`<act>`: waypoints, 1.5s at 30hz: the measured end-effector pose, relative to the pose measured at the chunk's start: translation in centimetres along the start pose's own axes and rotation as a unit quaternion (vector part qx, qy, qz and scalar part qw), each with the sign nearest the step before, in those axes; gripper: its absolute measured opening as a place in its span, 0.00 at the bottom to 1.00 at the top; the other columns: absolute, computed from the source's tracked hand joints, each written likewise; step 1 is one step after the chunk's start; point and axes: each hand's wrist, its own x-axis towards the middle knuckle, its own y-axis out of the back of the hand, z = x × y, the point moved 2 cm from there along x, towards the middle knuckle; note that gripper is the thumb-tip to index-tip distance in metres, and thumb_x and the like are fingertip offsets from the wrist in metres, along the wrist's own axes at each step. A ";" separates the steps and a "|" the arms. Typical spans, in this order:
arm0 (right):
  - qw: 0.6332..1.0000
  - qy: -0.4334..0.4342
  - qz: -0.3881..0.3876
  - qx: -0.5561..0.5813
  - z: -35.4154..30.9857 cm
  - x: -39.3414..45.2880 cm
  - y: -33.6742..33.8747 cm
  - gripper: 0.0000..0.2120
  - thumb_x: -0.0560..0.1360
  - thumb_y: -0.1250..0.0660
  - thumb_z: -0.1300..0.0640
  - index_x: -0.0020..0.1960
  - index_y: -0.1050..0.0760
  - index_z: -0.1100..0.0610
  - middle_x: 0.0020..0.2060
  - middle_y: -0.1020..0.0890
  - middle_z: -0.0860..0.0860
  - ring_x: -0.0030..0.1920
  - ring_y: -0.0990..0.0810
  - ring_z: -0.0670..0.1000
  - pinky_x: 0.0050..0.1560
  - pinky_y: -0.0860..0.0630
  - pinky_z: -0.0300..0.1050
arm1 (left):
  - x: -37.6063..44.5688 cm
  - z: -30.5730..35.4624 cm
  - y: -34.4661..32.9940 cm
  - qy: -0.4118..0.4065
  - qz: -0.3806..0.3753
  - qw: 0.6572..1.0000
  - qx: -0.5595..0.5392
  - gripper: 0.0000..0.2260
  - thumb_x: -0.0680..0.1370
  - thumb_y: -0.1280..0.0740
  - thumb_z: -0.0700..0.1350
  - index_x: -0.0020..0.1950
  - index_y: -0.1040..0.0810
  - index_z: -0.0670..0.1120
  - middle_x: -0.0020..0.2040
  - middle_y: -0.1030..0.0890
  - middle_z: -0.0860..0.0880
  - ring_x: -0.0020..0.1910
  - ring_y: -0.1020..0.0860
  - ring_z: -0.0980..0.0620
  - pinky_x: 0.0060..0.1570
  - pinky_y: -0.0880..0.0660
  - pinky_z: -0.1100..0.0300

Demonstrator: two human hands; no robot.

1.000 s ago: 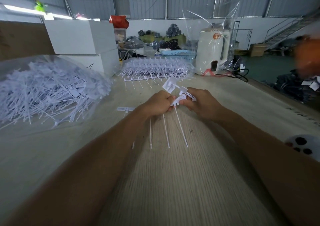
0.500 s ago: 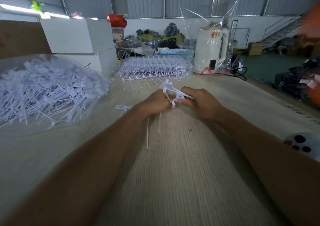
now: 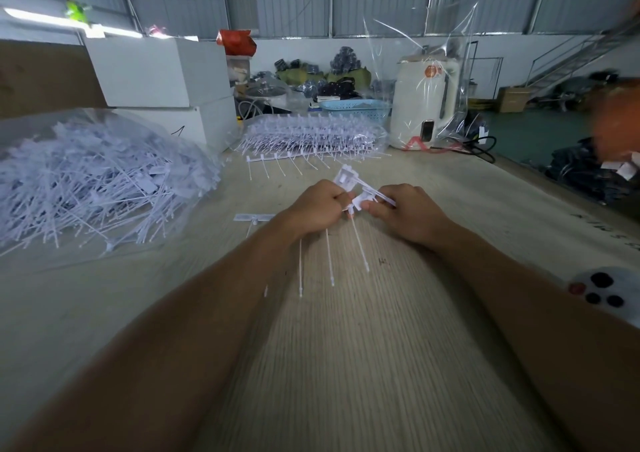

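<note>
Both hands meet over the middle of the wooden table [image 3: 346,365]. My left hand [image 3: 313,207] grips a small bunch of white plastic tag ties [image 3: 349,188], whose flat heads stick up above the fingers. Their thin tails [image 3: 329,257] hang down toward me. My right hand [image 3: 405,211] pinches the head end of one tie in that bunch, right beside the left hand's fingers. One loose tie [image 3: 252,218] lies flat on the table just left of my left wrist.
A clear bag heaped with loose white ties [image 3: 93,181] fills the left side. Joined strips of ties [image 3: 311,136] lie stacked at the back, with one strip [image 3: 277,162] in front. White boxes [image 3: 162,81], a bagged white appliance [image 3: 427,102] and a blue basket [image 3: 353,107] stand behind.
The hands have stayed close together while working the bunch. The tails swung aside half a second ago and now hang spread toward me again, several showing.
</note>
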 end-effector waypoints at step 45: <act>0.987 -0.079 0.139 -0.026 -2.1 0.4 0.7 0.15 0.84 0.43 0.46 0.51 0.22 0.53 0.45 0.17 0.56 0.47 0.21 0.60 0.44 0.30 0.49 | 1.7 -0.8 -0.6 -0.027 0.070 0.990 -0.119 0.09 0.83 0.40 0.40 0.46 0.26 0.53 0.28 0.23 0.56 0.25 0.27 0.59 0.31 0.30 0.66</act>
